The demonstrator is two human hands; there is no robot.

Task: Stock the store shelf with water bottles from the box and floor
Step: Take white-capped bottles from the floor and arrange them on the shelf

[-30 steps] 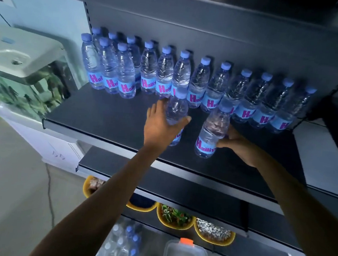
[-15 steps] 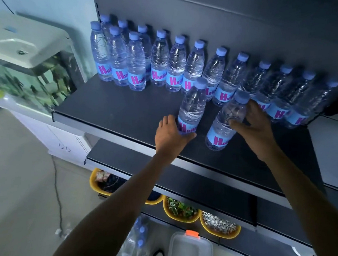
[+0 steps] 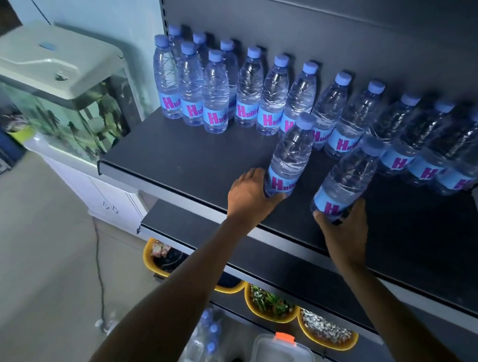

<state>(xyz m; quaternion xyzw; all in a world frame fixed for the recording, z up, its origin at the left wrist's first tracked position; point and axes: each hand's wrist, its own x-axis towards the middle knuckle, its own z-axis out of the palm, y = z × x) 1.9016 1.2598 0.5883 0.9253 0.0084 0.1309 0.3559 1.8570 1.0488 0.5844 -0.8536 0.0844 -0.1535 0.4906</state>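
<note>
Our left hand (image 3: 246,196) curled round the base of one water bottle (image 3: 291,153), our right hand (image 3: 343,234) gripping a second bottle (image 3: 347,176) just beside it, both leaning over the dark shelf (image 3: 190,155), ahead of the back row of bottles (image 3: 249,94).

You're in a small shop, and the fittings give it away. That's dark grey metal store shelving (image 3: 193,153) in front of you, flat boards hung off a slotted upright (image 3: 161,7) against a plain grey back panel (image 3: 333,35). Along the back of the top board stands a row of clear plastic water bottles (image 3: 249,94), all alike: blue caps, blue labels, the same pink lettering facing out. Below you, yellow plastic bowls (image 3: 269,303) sit side by side under a lower board, one holding green bits, one pale gravel. More blue-capped bottles (image 3: 208,332) show down at floor level. Off to your left, a glass fish tank with a white lid (image 3: 63,111) stands on a white cabinet (image 3: 107,197).
</note>
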